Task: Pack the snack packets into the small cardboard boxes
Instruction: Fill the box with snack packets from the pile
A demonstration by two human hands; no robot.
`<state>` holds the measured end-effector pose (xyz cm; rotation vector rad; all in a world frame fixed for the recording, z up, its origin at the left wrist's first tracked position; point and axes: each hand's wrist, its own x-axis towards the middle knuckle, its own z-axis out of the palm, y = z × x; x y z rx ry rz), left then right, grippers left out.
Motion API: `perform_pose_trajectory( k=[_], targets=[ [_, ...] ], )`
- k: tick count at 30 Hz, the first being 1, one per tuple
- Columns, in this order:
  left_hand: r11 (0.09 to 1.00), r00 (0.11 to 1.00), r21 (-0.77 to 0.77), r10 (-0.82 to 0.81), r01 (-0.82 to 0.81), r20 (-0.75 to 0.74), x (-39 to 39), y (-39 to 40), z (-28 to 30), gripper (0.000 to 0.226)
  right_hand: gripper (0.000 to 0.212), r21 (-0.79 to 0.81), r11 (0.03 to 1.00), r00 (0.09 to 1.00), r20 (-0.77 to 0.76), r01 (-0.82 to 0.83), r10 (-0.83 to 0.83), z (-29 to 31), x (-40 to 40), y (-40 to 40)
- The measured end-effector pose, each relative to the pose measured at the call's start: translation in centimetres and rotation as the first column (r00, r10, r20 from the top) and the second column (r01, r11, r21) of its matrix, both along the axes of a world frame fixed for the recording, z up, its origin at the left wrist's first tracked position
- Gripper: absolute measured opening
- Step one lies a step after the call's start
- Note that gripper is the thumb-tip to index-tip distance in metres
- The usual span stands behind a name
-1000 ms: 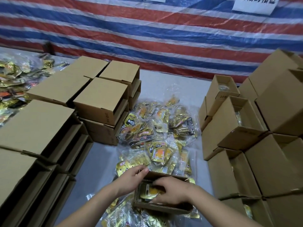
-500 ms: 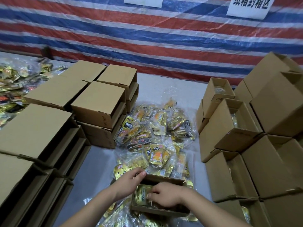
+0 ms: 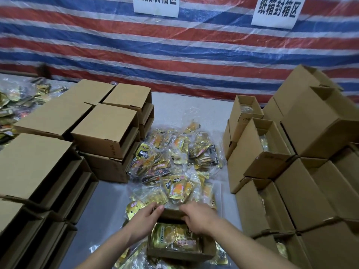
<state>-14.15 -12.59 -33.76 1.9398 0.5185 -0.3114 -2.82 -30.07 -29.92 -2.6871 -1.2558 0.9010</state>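
A grey tabletop (image 3: 108, 214) fills the lower half of the view, backed by a red, white and blue striped tarpaulin (image 3: 194, 55) hung as a wall. Two white paper signs (image 3: 276, 11) with dark printed characters are fixed to the tarpaulin near the top, under a clear plastic film.

Near the front edge, a small open cardboard box (image 3: 180, 251) sits on loose packets. Gold snack packets (image 3: 174, 238) lie flat inside it, filling its floor. The left hand (image 3: 144, 220) grips the box's far left corner, fingers curled over the rim. The right hand (image 3: 196, 217) is closed over the far rim, its fingers hooked on the edge of the cardboard there.

Just beyond the box, a loose heap of packets (image 3: 174, 164), gold and black in clear wrappers, spreads across the middle of the table. To the left stand stacks of empty boxes (image 3: 108, 131) lying on their sides, openings facing right. To the right, another bank of boxes (image 3: 260, 152) is piled higher, openings facing up and toward the camera; some show clear wrapping inside. At the far left edge, a second pile of packets (image 3: 17, 101) lies against the tarpaulin.
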Motion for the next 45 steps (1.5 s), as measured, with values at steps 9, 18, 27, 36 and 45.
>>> perform_pose_trajectory(
  k=[9, 18, 27, 36, 45],
  targets=[
    [0.964, 0.97, -0.203, 0.202, -0.173, 0.133, 4.9, -3.0, 7.7, 0.072, 0.008, 0.226, 0.908, 0.928, 0.036, 0.354, -0.371, 4.7, 3.7, -5.2],
    [0.932, 0.998, -0.357, -0.06, 0.064, 0.021, 9.2, -15.3, 13.2, 0.064, 0.025, 0.302, 0.656, 0.612, 0.239, 0.691, -0.754, 8.7, 6.5, -13.4],
    [0.952, 0.986, -0.293, -0.13, 0.094, -0.107, 15.1, -23.6, 13.4, 0.044, 0.03, 0.321, 0.475, 0.43, 0.203, 0.819, -0.879, 9.8, 7.3, -19.9],
    [0.924, 0.978, -0.368, -0.162, 0.104, -0.129, 19.5, -27.3, 12.5, 0.024, 0.057, 0.42, 0.519, 0.435, 0.283, 0.745, -0.855, 10.2, 8.7, -22.0],
    [0.87, 0.967, -0.472, -0.225, 0.145, -0.118, 21.1, -27.9, 11.9, 0.016, 0.055, 0.425, 0.64, 0.529, 0.36, 0.64, -0.768, 9.0, 9.9, -22.2]
  ],
)
